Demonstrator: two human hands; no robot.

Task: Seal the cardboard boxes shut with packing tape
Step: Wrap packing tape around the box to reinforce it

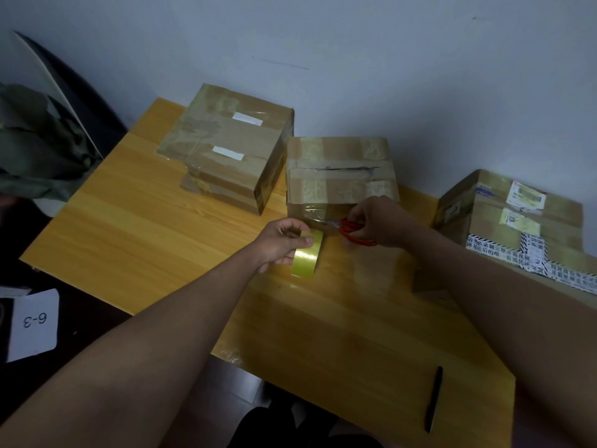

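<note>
Now my left hand [280,242] holds the tape roll [308,254], my right hand [376,221] grips the scissors [350,232] at the middle box [339,176] on the surface [145,227]; a slack strip may fold and stick to itself.

Left hand [281,242] grips tape roll [307,255]; right hand [378,221] apparently scissors [353,232].

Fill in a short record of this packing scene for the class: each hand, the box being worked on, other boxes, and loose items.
left hand: grips tape roll
right hand: holds red scissors at the tape strip
box in work: middle box, top seam taped
other boxes: left box; labelled right box
loose items: black pen on wooden table
</note>
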